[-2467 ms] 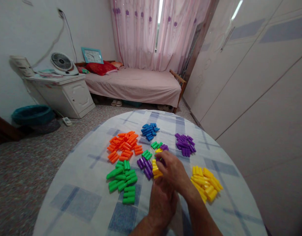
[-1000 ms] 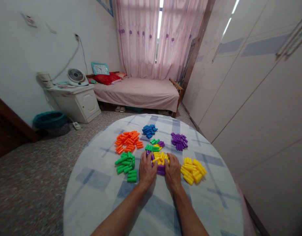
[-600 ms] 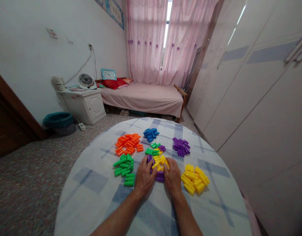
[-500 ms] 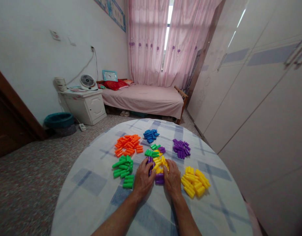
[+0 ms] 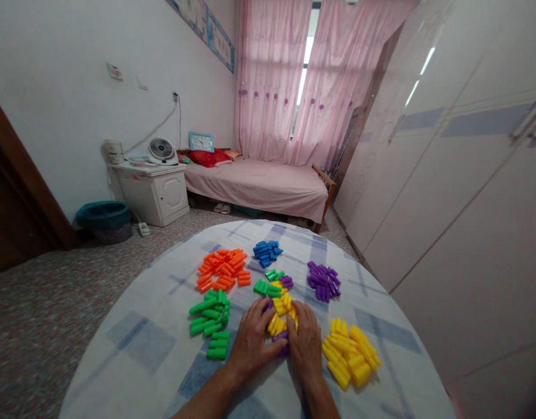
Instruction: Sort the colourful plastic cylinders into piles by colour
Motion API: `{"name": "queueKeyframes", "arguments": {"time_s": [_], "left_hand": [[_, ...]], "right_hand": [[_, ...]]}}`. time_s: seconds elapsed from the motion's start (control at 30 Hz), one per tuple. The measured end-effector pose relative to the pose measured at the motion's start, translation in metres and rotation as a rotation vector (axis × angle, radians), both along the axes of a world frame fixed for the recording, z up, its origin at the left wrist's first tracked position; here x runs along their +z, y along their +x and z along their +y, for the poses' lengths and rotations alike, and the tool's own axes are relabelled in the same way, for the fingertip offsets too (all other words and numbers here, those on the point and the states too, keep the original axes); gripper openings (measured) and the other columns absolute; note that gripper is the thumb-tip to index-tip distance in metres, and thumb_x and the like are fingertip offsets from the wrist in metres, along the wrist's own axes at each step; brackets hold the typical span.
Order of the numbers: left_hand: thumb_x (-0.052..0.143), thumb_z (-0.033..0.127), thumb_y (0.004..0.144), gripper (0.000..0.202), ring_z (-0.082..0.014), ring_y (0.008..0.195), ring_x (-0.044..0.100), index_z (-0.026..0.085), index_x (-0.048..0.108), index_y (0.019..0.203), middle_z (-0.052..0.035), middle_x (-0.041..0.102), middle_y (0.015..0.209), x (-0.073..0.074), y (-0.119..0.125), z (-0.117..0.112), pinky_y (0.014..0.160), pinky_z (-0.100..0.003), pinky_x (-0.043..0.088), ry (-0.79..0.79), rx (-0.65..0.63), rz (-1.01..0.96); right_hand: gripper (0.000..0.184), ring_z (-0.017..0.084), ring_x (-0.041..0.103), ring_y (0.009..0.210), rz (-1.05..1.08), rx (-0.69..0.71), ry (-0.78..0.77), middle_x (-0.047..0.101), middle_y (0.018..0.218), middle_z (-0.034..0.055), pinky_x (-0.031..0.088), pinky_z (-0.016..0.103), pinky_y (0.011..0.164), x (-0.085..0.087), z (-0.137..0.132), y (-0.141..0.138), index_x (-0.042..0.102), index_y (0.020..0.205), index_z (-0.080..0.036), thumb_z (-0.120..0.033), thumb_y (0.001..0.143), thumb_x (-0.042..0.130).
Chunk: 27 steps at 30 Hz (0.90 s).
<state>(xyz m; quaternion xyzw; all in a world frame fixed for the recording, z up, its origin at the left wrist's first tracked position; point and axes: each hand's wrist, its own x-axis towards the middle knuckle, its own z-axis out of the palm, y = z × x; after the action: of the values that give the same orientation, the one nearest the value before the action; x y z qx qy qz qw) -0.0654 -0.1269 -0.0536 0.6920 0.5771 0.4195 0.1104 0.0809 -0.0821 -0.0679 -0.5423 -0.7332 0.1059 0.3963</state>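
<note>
Both my hands rest on a round table [image 5: 128, 343] covered with a blue-checked cloth. My left hand [image 5: 253, 341] and my right hand [image 5: 305, 343] lie palm down, fingers curved around a small mixed heap of yellow and purple plastic pegs [image 5: 280, 317] between them. Sorted heaps lie around: green pegs [image 5: 209, 319] to the left, orange pegs [image 5: 222, 269] behind those, blue pegs [image 5: 266, 251] at the far side, purple pegs [image 5: 320, 280] at the right, yellow pegs [image 5: 350, 359] beside my right hand. A few green and purple pegs [image 5: 273, 283] lie just beyond my fingers.
Beyond the table stands a bed [image 5: 259, 183] with a pink cover under pink curtains. A white cabinet [image 5: 152, 189] with a fan is at the left wall, a teal basin [image 5: 99, 214] on the floor beside it. White wardrobe doors [image 5: 446, 174] line the right side.
My hands went from picking at the middle heap to lying on either side of it, and they have drawn the yellow and purple pegs a little toward me. The camera has tilted up.
</note>
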Motion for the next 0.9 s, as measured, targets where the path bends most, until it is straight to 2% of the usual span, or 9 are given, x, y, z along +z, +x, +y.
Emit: {"name": "queueKeyframes", "arguments": {"time_s": [0.07,0.17,0.33,0.47,0.57,0.73,0.9], "left_hand": [[0.069,0.03,0.069,0.049,-0.0319,0.129,0.041,0.022,0.06,0.116,-0.012,0.048,0.137,-0.002,0.001,0.001,0.107,-0.052,0.034,-0.005,-0.011,-0.002],[0.066,0.026,0.072,0.038,-0.029,0.127,0.043,0.02,0.061,0.109,-0.0116,0.051,0.132,-0.001,0.001,0.001,0.107,-0.05,0.035,0.002,-0.017,-0.045],[0.068,0.023,0.07,0.03,-0.0288,0.122,0.046,0.019,0.058,0.098,-0.011,0.059,0.116,0.006,0.002,-0.001,0.104,-0.048,0.036,0.005,-0.001,-0.098],[0.069,0.022,0.07,0.026,-0.0258,0.104,0.054,0.018,0.056,0.092,-0.0085,0.061,0.101,0.011,0.004,-0.003,0.093,-0.042,0.044,0.0,0.007,-0.126],[0.065,0.021,0.074,0.026,-0.0213,0.092,0.057,0.019,0.055,0.098,-0.0055,0.06,0.096,0.014,0.004,-0.004,0.083,-0.036,0.047,-0.018,-0.008,-0.168],[0.056,0.018,0.082,0.016,-0.0179,0.097,0.055,0.02,0.058,0.097,-0.0043,0.059,0.097,0.015,0.001,-0.001,0.087,-0.032,0.045,0.033,-0.033,-0.271],[0.055,0.022,0.084,0.014,-0.0172,0.098,0.056,0.02,0.061,0.096,-0.0043,0.059,0.099,0.01,-0.003,0.006,0.089,-0.032,0.045,0.087,0.065,-0.434]], "right_hand": [[0.041,0.026,0.047,0.118,0.002,0.001,0.002,0.059,0.121,0.0117,0.035,0.042,0.101,0.0,0.0,0.0,0.055,0.119,-0.014,-0.034,0.089,0.037],[0.041,0.026,0.048,0.117,0.006,0.005,0.002,0.059,0.12,0.0119,0.036,0.042,0.1,0.0,0.001,0.0,0.056,0.118,-0.013,-0.034,0.088,0.037],[0.039,0.025,0.049,0.115,0.019,0.004,0.005,0.06,0.118,0.0111,0.037,0.042,0.1,0.001,0.002,0.001,0.056,0.117,-0.015,-0.032,0.087,0.039],[0.039,0.024,0.049,0.113,0.022,0.018,0.0,0.06,0.117,0.011,0.036,0.042,0.101,0.004,0.001,0.001,0.056,0.117,-0.014,-0.031,0.086,0.038],[0.04,0.024,0.048,0.114,0.015,0.022,-0.01,0.059,0.118,0.0118,0.035,0.042,0.102,0.007,0.0,0.001,0.055,0.117,-0.013,-0.032,0.087,0.037],[0.039,0.024,0.048,0.114,0.011,0.013,-0.015,0.058,0.117,0.0117,0.035,0.043,0.101,0.009,-0.001,0.0,0.055,0.117,-0.015,-0.033,0.087,0.038],[0.037,0.024,0.048,0.113,0.04,0.026,-0.013,0.059,0.116,0.0115,0.035,0.042,0.102,0.01,0.0,0.0,0.055,0.115,-0.014,-0.03,0.086,0.039]]}}
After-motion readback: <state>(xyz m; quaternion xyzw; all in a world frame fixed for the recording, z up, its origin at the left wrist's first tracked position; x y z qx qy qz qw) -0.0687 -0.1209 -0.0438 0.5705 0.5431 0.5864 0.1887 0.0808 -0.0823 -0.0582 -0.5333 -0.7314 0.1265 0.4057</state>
